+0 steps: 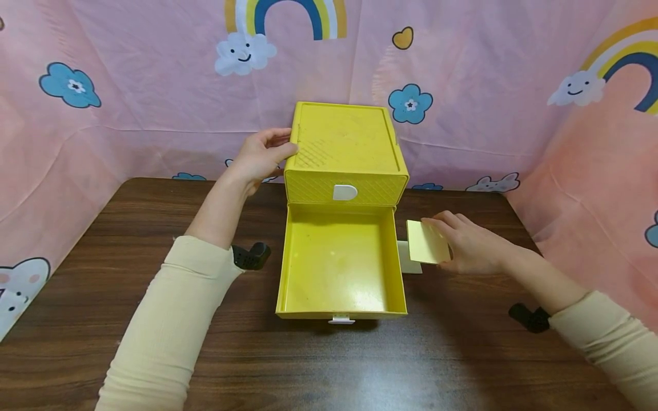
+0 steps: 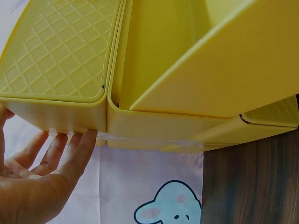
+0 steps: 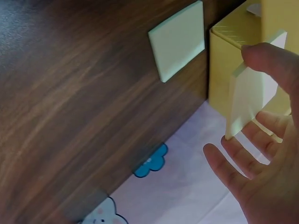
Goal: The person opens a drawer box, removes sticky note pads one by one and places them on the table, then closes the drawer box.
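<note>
Plainly, the largest thing is the pink cloth [image 1: 180, 57], printed with rainbows, clouds and flowers, hanging beyond the far edge of the brown surface [image 1: 231, 354]. Near the middle of that far edge stands the yellow box [image 1: 349, 137], its upper drawer front [image 1: 313, 188] closed. The lower drawer [image 1: 339, 257] is pulled out toward the near edge, its yellow floor in sight.

Pale sleeves [image 1: 159, 325] reach in from the near left and near right corners. The left hand [image 1: 259, 157] touches the side of the box facing the left edge, its fingers straight and spread. The right hand [image 1: 475, 245], between the lower drawer and the right edge, is clamped on the held square [image 1: 426, 242], pale yellow, thumb on one rim and fingers on the opposite one, raised clear of the surface. Another pale piece, the flat square [image 1: 409, 262], lies on the surface just beside the lower drawer, toward the right edge. Smallest are the white handles [image 1: 345, 192], one on each drawer.
</note>
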Demonstrator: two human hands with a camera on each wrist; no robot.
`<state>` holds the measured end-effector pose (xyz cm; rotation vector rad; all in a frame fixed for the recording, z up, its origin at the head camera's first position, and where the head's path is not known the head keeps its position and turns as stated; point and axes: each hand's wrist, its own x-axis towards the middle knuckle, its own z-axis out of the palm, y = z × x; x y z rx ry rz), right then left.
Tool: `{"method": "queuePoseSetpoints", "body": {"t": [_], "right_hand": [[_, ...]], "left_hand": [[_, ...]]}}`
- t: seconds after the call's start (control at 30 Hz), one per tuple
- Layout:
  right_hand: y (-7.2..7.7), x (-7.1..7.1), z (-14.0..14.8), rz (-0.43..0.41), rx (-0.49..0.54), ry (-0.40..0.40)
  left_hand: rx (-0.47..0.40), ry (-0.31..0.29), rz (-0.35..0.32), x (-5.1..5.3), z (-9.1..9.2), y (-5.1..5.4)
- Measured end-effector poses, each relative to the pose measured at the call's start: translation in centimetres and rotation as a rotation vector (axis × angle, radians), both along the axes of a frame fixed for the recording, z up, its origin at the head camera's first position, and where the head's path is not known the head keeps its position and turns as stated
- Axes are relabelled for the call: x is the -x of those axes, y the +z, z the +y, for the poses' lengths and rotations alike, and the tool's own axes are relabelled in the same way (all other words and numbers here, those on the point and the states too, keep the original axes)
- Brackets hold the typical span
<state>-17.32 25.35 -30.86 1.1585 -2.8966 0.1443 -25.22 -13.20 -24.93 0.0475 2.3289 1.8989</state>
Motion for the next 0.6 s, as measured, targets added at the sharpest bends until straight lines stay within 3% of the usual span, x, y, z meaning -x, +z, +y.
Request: {"method": "queuePoseSetpoints", "body": {"t": [0.6], "right_hand": [[-3.2,0.5,1.6,-0.054,-0.012,-0.066]], "left_hand": [[-0.01,0.009,-0.009,0.0,0.1,-0.1]]}}
